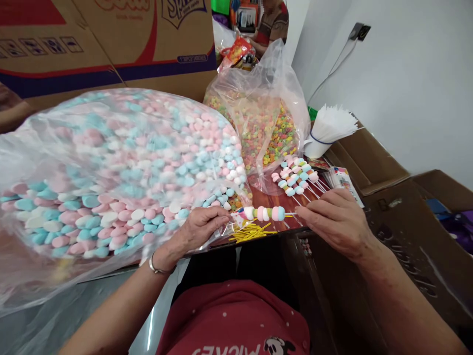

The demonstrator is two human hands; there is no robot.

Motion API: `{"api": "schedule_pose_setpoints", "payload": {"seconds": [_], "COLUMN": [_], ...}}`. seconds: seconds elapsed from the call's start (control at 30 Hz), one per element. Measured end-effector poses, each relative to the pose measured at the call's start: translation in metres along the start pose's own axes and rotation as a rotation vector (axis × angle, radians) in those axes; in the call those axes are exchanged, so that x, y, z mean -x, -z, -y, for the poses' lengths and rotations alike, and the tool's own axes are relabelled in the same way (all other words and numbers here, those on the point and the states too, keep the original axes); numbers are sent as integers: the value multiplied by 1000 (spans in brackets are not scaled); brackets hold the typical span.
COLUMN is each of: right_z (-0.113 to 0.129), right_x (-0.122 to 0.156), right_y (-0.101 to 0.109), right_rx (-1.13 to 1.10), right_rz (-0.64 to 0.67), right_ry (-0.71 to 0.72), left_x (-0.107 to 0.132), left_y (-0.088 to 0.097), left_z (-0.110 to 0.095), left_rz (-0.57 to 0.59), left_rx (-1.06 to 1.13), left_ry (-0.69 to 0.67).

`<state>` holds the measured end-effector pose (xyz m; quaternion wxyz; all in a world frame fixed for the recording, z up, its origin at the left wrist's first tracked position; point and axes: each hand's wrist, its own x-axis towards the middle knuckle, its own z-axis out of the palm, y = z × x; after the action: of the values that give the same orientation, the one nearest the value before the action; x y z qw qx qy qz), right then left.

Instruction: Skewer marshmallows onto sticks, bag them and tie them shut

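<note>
A skewer of pastel marshmallows and candy rings (266, 213) lies level between my two hands. My right hand (336, 224) is closed, its fingertips pinching the skewer's white stick at the right end. At the other end, my left hand (201, 227) pinches a small clear plastic bag with a colourful print (240, 216), which meets the skewer's tip. Whether the tip is inside the bag, I cannot tell. Just beneath lie yellow twist ties (253, 233). Several finished-looking marshmallow skewers (295, 175) rest on the table (268, 198) beyond my right hand.
A large clear sack of marshmallows (148, 148) fills the left side. Behind stands a sack of ring candies (273, 123), beside a white cup of sticks (318, 145). Cardboard boxes (158, 79) stand behind and at right. Another person (273, 24) sits at the back; a forearm (13, 108) shows far left.
</note>
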<state>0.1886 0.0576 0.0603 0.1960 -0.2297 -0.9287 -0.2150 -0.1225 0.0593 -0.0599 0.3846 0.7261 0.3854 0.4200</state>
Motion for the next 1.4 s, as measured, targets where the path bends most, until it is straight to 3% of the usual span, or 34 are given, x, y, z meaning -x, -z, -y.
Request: {"api": "schedule_pose_setpoints", "payload": {"seconds": [0.2,0.37,0.53,0.67,0.77,0.9,1.03,1.17,1.3,1.4], "right_z": [3,10,12,12,14,13,14,26,36,35], "right_x": [-7,-7,-3,-8,-13,-17,-16,-12,-6,-5], "right_y": [-10,-20,-25,-24,-24,-25,-29,-42,-52,-51], "right_rx": [-126,-290,-244,-190,-164,-209,-383,-517,-554,-563], "right_rz": [135,215,253,201,172,263,380,509,523,493], "right_ry": [-35,-212,-183,-97,-45,-69,-101,-73,-34,-28], "left_x": [-5,-6,-6,-6,-5,3,15,29,45,53], "left_y": [6,9,11,10,3,-11,-28,-47,-66,-68], "left_z": [-3,-7,-5,-7,-15,-26,-24,-19,-19,-21], "left_rz": [216,258,324,426,513,573,534,437,340,306], "left_rx": [-55,-95,-76,-19,77,204,362,340,373,488], "left_ry": [-21,12,77,134,167,226,314,323,358,401]}}
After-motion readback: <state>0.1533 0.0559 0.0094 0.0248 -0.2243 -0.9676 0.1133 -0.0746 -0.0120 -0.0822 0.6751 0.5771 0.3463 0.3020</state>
